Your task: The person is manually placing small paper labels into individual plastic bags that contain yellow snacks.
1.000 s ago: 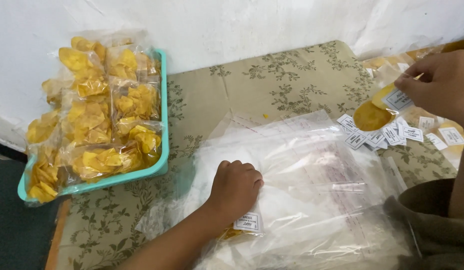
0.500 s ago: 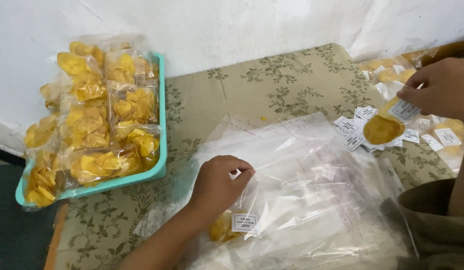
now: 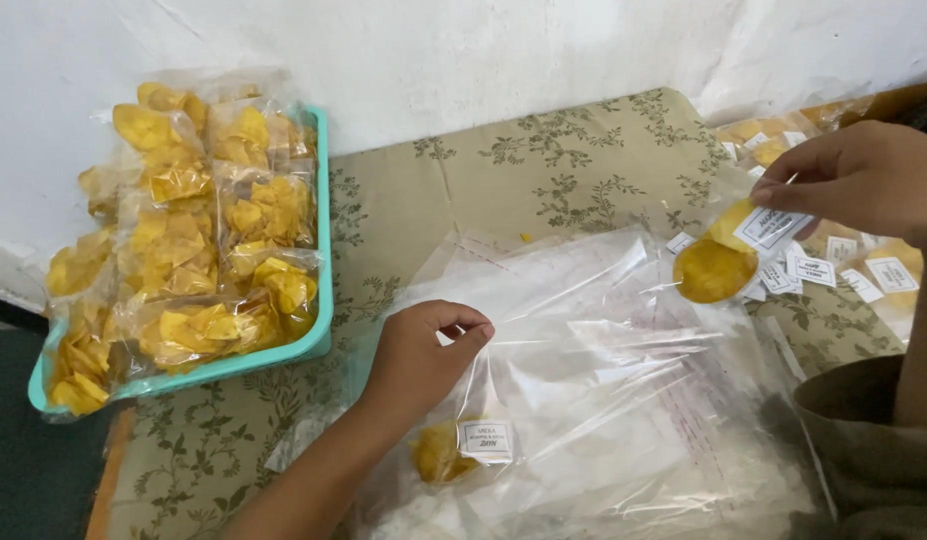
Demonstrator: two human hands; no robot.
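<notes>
Honestly, with the left hand (image 3: pixel 423 355) only pinching the thin top edge of a clear bag (image 3: pixel 543 400) on the slippery pile of bags, and the right hand (image 3: pixel 863 180) pinching a chip (image 3: pixel 715 268) and paper label (image 3: pixel 771 228) together above it, either could slip and drop.

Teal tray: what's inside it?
The teal tray holds a heap of clear bags of yellow chips, piled above the rim and spilling over its near left corner. The tray floor and any lower bags are covered, so they cannot be seen.
</notes>
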